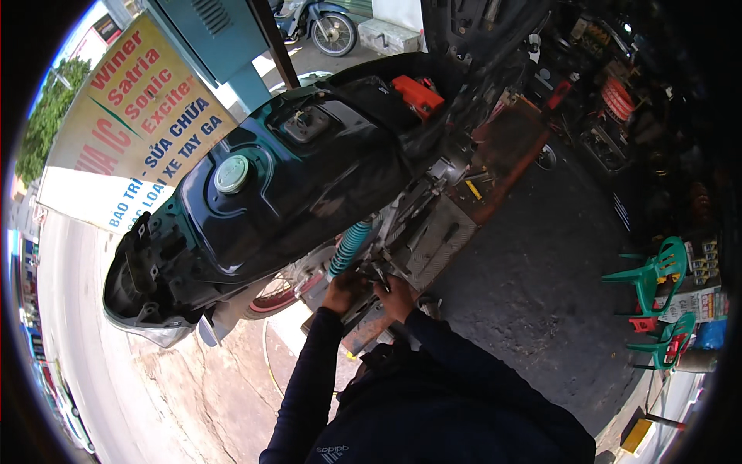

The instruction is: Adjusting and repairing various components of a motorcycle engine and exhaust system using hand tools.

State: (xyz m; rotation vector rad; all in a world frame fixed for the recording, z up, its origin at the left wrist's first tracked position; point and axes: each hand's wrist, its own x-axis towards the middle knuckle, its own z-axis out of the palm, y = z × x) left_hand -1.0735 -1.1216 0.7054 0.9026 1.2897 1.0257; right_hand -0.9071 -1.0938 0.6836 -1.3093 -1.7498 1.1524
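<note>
A black scooter body (286, 193) with its seat raised stands above a teal coil shock absorber (349, 246) and a red-rimmed rear wheel (267, 304). My left hand (344, 292) is curled at the lower end of the shock absorber; what its fingers hold is hidden. Just right of it, my right hand (394, 298) grips a small metal tool (382, 274) at the mechanical parts below the scooter. A worn metal stand (442, 236) lies under and beside these parts, with a yellow-handled tool (473, 190) on it.
A large signboard (116, 139) stands at the left by the road. A parked motorbike (332, 31) is at the top. Green plastic chairs (653, 274) are at the right, near cluttered tools and parts (610, 108). Dark pavement (533, 294) lies right of the stand.
</note>
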